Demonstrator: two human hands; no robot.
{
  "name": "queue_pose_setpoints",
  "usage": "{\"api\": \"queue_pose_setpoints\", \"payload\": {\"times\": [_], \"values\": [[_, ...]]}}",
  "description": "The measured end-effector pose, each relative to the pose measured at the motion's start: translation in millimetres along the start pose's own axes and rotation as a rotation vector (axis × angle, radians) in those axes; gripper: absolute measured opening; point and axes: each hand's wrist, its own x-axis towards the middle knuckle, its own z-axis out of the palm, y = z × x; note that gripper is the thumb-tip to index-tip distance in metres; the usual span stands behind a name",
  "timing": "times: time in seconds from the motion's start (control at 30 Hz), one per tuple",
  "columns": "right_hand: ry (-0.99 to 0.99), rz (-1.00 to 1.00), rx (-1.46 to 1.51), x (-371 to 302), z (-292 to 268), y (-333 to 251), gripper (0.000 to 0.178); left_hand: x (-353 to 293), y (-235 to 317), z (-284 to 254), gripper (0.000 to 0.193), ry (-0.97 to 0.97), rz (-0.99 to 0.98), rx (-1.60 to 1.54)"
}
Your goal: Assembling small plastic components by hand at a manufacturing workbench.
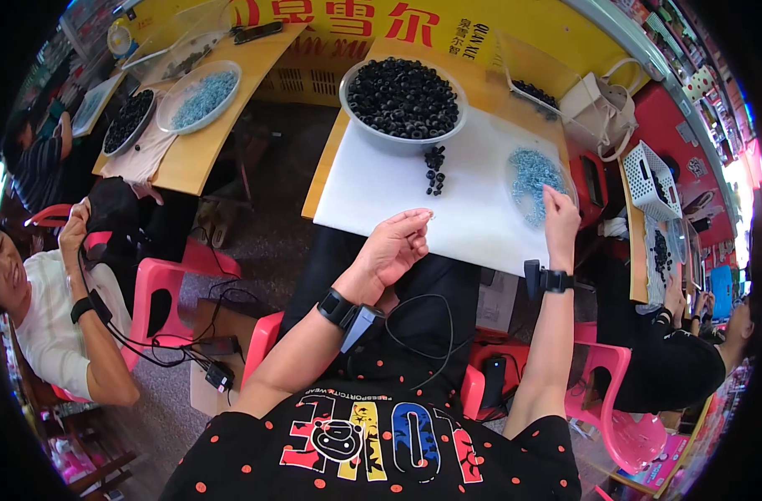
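Observation:
My left hand (393,249) is raised above the front of a white sheet (373,179), its thumb and index finger pinched together. A tiny pale thing (432,215) shows at those fingertips, too small to name. Over a clear shallow dish (527,219) on the right, my right hand (561,219) is closed in a pinch, and what it holds is hidden. Small light-blue pieces (534,171) are heaped in that dish. Between my hands and a bowl, a short trail of black ring-like pieces (434,169) lies on the sheet.
The white bowl (348,108) at the back is full of black pieces. A clear tray (514,96) and a white handbag (598,113) stand behind the dish. Co-workers sit on both sides on pink chairs (151,288). Cables (160,355) hang at left.

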Motion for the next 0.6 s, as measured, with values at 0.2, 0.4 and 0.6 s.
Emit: {"api": "queue_pose_setpoints", "payload": {"times": [0.2, 0.4, 0.6], "values": [[-0.165, -0.093, 0.41, -59, -16, -130, 0.016, -1, -3, 15, 0.014, -0.061, -0.051, -0.096], [-0.102, -0.277, 0.408, -84, 15, -163, 0.023, -8, -5, 25, 0.01, -0.106, -0.072, -0.091], [-0.028, -0.287, 0.341, -89, 12, -160, 0.02, -6, -12, 27, 0.01, -0.194, -0.093, -0.048]]}}
